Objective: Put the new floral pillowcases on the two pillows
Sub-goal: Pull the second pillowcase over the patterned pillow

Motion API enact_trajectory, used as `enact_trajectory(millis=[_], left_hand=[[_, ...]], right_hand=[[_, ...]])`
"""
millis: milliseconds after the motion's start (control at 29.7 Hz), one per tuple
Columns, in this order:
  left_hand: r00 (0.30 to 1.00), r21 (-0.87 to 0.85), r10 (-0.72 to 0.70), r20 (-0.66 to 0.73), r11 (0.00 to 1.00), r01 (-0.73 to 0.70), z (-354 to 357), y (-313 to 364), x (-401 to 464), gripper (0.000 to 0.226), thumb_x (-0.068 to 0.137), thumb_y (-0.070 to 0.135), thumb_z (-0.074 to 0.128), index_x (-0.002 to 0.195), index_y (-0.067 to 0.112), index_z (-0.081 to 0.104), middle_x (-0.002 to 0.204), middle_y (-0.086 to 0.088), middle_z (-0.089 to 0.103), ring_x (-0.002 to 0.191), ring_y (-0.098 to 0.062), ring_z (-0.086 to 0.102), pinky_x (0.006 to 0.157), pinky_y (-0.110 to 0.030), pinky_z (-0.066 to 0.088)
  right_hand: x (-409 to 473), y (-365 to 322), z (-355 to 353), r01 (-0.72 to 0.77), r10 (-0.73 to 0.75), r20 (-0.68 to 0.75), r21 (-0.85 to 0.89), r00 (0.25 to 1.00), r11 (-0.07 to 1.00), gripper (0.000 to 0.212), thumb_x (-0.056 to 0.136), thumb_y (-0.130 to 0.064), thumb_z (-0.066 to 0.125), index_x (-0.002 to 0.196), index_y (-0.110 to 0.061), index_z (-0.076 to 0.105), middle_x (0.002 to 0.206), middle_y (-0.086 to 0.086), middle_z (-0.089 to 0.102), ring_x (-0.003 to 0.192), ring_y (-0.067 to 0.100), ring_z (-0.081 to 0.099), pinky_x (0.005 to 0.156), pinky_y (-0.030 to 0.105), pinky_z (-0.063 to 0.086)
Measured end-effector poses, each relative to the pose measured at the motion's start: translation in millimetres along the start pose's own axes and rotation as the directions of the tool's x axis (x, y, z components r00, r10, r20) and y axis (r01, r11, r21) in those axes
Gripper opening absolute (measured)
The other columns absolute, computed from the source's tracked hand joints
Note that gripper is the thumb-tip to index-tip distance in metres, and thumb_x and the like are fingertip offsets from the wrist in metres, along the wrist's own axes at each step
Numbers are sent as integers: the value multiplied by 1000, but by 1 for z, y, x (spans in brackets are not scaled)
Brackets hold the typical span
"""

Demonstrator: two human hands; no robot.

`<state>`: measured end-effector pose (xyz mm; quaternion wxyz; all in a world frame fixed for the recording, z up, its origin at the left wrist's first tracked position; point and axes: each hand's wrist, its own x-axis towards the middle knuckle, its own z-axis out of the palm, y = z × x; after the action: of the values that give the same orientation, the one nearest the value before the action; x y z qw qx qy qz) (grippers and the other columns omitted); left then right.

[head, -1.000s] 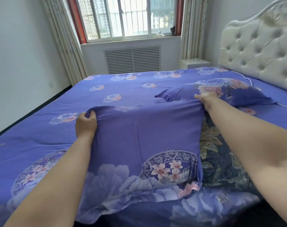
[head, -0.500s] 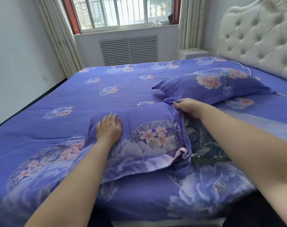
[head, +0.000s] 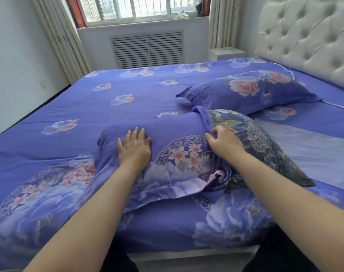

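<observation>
A purple floral pillowcase (head: 173,134) covers the left part of a pillow lying in front of me on the bed. The pillow's dark patterned end (head: 265,146) sticks out of the case's open mouth on the right. My left hand (head: 135,148) lies flat on the covered part, fingers spread. My right hand (head: 224,143) pinches the open edge of the case where it meets the bare pillow. A second pillow (head: 249,91), fully inside a matching floral case, lies further back near the headboard.
The bed carries a purple floral sheet (head: 88,107). A white tufted headboard (head: 308,36) stands at the right. A white nightstand (head: 226,53) sits in the far corner, beside a radiator grille (head: 147,49) under the window. A white cord (head: 336,105) crosses the sheet.
The pillow went from held up to lying on the bed. My left hand let go of the case's corner and now presses flat. My right hand shifted along the case's open edge.
</observation>
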<state>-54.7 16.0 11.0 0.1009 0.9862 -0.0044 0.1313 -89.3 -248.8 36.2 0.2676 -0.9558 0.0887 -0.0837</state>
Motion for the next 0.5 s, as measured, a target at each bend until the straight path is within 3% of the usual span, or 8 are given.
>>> enact_trajectory(millis=[67, 202, 336, 437, 504], left_hand=[[1000, -26, -12, -3, 1000, 12, 1, 2, 1, 51, 100, 42, 25, 148, 22, 26, 157, -1, 19, 145, -20, 13, 115, -50, 6], [998, -32, 4, -59, 999, -6, 2, -2, -1, 49, 100, 41, 28, 146, 24, 31, 156, 0, 24, 144, -18, 18, 115, -47, 8], [1000, 0, 1, -23, 1000, -1, -1, 5, -8, 51, 100, 42, 26, 147, 22, 26, 157, -3, 19, 145, -22, 14, 115, -50, 7], [979, 28, 203, 16, 979, -203, -5, 15, -18, 65, 94, 60, 26, 149, 26, 22, 158, 0, 16, 145, -20, 12, 116, -47, 6], [940, 45, 323, 113, 943, -330, -4, 28, -30, 89, 78, 79, 19, 151, 27, 12, 159, 3, 8, 146, -17, 4, 118, -45, 2]], right_hand=[[-23, 8, 7, 61, -61, -26, -9, 998, 998, 25, 96, -34, 45, 113, -18, 52, 109, 15, 64, 101, 35, 60, 81, 41, 45], [-28, 77, -17, -148, 116, -324, -75, 939, 986, 25, 99, -32, 39, 111, -13, 50, 101, 29, 65, 92, 45, 61, 77, 45, 48], [-31, 79, -6, -91, 41, -285, -167, 958, 982, 26, 99, -30, 41, 111, -9, 49, 101, 25, 64, 92, 43, 61, 68, 41, 40], [-21, 69, -13, 41, -125, -354, -235, 927, 971, 34, 93, -29, 52, 118, -6, 50, 118, 20, 56, 107, 39, 51, 82, 45, 42], [-1, 65, -25, 75, -192, -329, -337, 925, 938, 54, 91, -43, 53, 129, -6, 46, 134, 18, 47, 124, 36, 41, 99, 48, 35]])
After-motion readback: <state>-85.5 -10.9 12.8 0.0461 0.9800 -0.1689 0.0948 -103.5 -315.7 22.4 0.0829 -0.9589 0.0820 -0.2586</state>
